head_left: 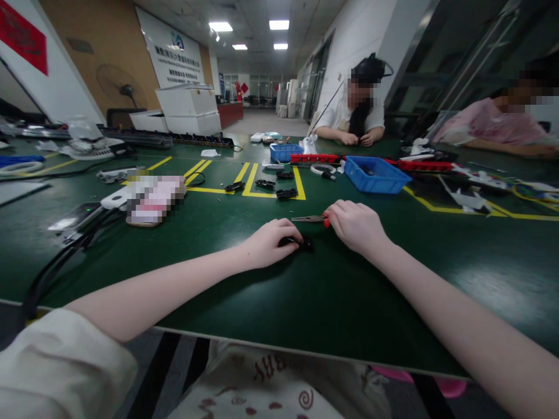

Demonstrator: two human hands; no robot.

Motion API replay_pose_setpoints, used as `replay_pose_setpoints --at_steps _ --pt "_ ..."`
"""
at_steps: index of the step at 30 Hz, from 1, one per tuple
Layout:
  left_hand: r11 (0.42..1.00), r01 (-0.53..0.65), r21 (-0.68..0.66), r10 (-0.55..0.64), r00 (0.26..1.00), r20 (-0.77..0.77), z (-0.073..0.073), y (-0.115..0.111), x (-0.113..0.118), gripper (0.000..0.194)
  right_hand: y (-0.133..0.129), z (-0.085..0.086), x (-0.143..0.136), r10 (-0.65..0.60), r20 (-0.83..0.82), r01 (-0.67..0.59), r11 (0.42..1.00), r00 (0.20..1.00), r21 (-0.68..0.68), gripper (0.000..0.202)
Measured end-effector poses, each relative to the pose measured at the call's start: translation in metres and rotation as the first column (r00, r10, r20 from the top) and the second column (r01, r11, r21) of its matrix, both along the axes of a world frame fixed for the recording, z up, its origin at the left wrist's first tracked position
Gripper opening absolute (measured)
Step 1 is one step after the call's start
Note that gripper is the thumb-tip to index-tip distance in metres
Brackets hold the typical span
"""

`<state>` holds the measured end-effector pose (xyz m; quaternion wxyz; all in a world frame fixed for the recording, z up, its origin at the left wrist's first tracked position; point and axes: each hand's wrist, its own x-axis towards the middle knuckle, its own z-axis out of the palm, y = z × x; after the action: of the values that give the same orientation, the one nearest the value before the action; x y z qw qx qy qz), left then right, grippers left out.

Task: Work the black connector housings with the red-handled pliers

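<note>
My left hand is closed on a small black part, low over the green table; the fingers cover much of it, so I cannot make out its kind. In my right hand is a pair of needle-nose pliers with red handles, mostly hidden in the fist. The metal jaws point left, just above and beyond the black part, and seem apart from it. Farther off, several similar black parts lie in and beside a yellow-taped rectangle.
A blue bin stands beyond my right hand, a smaller blue bin farther back. On the left lie a pink phone and black cables. A co-worker sits across the table, another person at the right.
</note>
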<state>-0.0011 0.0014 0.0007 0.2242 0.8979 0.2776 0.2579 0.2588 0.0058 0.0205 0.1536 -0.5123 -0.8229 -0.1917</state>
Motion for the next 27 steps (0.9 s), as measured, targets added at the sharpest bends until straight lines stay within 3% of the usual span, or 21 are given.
replay_pose_setpoints --at_steps 4,7,16,27 --pt "0.992 -0.110 -0.066 0.109 0.994 -0.021 -0.003 0.009 -0.001 0.016 -0.002 -0.003 0.015 0.001 -0.027 -0.001 1.000 1.000 0.014 0.049" --pt "0.984 -0.142 -0.107 0.143 0.990 0.006 -0.005 0.013 -0.002 0.018 -0.002 -0.003 0.022 0.074 -0.055 -0.071 0.996 0.996 0.057 0.046" --pt "0.982 -0.107 -0.154 0.127 0.984 0.123 -0.004 0.010 -0.001 0.014 0.005 -0.012 0.024 0.178 -0.002 -0.176 0.978 0.984 0.114 0.042" --pt "0.983 -0.108 -0.151 0.123 0.988 0.093 -0.004 0.010 -0.001 0.012 0.002 -0.012 0.023 0.195 -0.035 -0.191 0.976 0.980 0.103 0.039"
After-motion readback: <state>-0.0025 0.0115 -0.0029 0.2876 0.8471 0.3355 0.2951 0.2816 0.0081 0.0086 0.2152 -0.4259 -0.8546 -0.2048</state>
